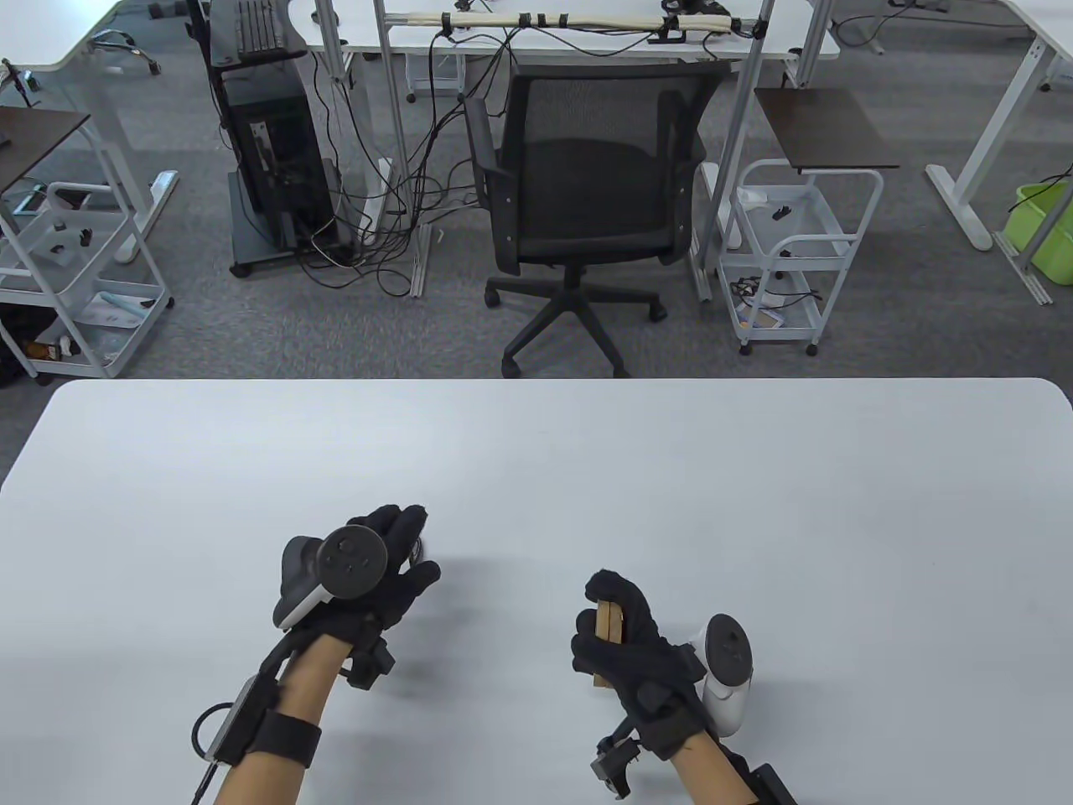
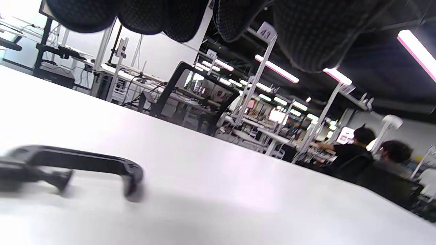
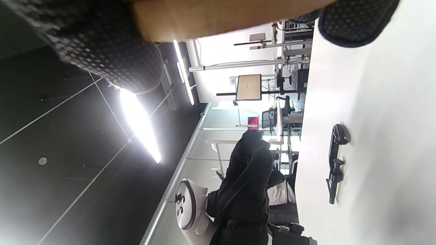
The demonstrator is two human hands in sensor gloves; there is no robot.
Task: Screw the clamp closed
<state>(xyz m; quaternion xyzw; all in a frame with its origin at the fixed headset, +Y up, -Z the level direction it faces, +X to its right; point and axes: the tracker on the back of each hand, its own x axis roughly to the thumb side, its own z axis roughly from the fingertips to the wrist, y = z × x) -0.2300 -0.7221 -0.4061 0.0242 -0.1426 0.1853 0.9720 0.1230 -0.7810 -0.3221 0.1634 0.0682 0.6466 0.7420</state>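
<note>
The black clamp (image 3: 335,163) lies flat on the white table (image 1: 671,470), under and just beside the left hand (image 1: 369,570), which hides it in the table view. That hand hovers above it, fingers (image 2: 143,17) hanging loosely curled and touching nothing. Well apart to the right, the right hand (image 1: 624,637) grips a small wooden block (image 1: 609,625), fingers wrapped around it.

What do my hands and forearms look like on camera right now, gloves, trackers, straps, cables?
Both hands wear black gloves with a fine dotted texture. The left hand carries a tracker with a dark round face on a white body; the right hand has a white tracker with a grey face. The forearms are bare, no sleeves. A black strap and looping black cable sit at the left wrist.
</note>
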